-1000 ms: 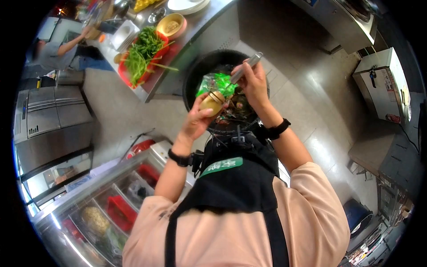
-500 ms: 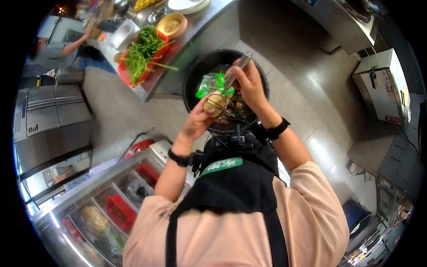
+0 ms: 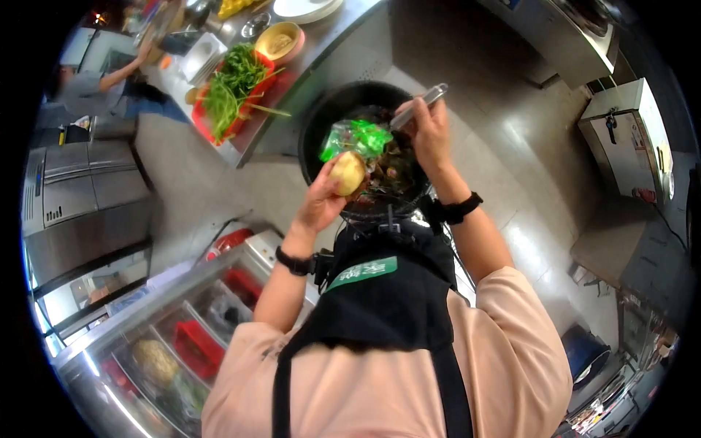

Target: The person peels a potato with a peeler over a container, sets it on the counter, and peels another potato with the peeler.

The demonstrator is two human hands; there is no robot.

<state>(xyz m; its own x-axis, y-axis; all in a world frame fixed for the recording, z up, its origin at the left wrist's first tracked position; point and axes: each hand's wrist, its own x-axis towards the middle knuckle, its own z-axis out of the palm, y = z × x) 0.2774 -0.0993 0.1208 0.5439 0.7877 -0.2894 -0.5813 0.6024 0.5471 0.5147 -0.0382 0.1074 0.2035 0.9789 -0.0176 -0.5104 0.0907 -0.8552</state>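
Observation:
A pale yellow, round potato (image 3: 349,174) is held in my left hand (image 3: 323,198) above a black bin (image 3: 309,120). My right hand (image 3: 431,136) grips the metal handle of a peeler (image 3: 421,106), to the right of the potato and apart from it. The peeler's head is hard to make out against the bin. Inside the bin lie a green and clear plastic bag (image 3: 359,139) and dark, mixed scraps (image 3: 394,174).
At upper left, a steel counter (image 3: 321,45) bears a red basket of leafy greens (image 3: 232,91), bowls (image 3: 280,41) and plates. Another person (image 3: 95,91) stands beyond it. A glass-topped chest with food trays (image 3: 197,349) is at lower left. A white cabinet (image 3: 621,139) stands right.
My right hand has moved the peeler off the potato, up and to the right. The potato has turned and shifted slightly left in my left hand.

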